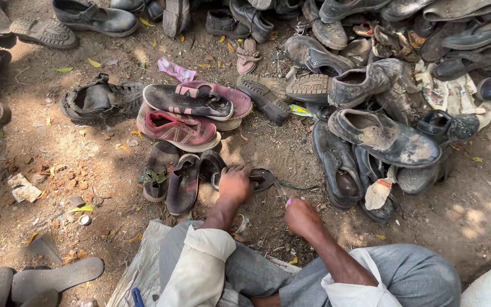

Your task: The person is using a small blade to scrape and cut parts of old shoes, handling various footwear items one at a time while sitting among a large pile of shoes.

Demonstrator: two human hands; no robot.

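Observation:
My left hand (235, 185) presses down on a dark worn sandal (261, 177) lying on the dirt ground in front of my knees. My right hand (302, 216) is closed around a thin tool with a small pink end, its tip reaching toward the sandal's edge. A thin cord or strap runs from the sandal off to the right. Both forearms come out of rolled pale sleeves above grey trousers.
Red and pink sneakers (180, 129) lie stacked just beyond my hands. A heap of dusty black shoes (385, 136) fills the right side. Dark slippers (183, 183) sit left of the sandal. Loose soles (55, 277) rest at lower left; a sack (140, 267) lies under my legs.

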